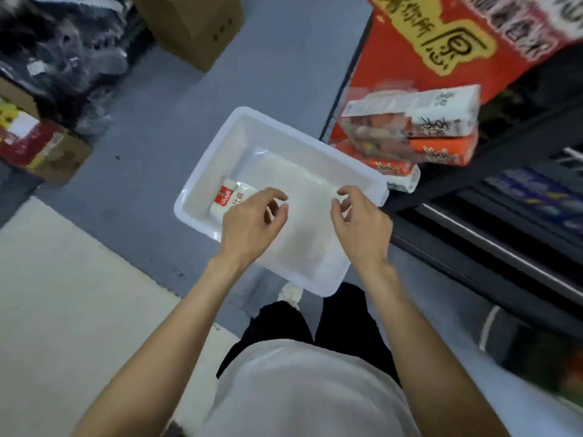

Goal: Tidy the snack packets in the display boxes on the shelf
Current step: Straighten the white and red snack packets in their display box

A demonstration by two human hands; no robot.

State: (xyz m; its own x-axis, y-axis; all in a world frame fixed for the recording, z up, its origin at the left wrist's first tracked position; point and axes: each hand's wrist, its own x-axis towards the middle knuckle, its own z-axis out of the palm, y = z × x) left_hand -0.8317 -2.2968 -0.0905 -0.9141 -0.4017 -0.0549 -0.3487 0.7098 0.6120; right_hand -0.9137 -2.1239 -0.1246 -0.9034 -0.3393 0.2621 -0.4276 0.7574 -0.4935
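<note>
Setting: grey shop floor (284, 74) seen from above, with a pale mat at the left and dark shelving (492, 197) along the right edge.
Bin: a white plastic bin (220, 137) sits on the floor in front of the person, its long axis running from near their feet up toward the shelf corner.
Packet: one white snack packet (232, 195) with a red label lies in the bin's left corner, partly covered by the left hand.
Left hand (252, 222): hovers over the bin just beside the packet, fingers loosely curled, holding nothing that can be seen.
Right hand (359, 222): hovers over the bin's right side, fingers curled toward the thumb, apparently empty.
Key relation: the packet lies just beyond and left of the left hand's fingertips, so that hand is plainly nearer; the right hand is well apart from it.
Shelf goods: stacked orange and white snack boxes (410, 130) jut from the shelf edge under a large red carton (441, 42).
Hard to make out: the display boxes' contents are blurred, lower shelves are cut off, and whether either thumb touches anything is unclear.
</note>
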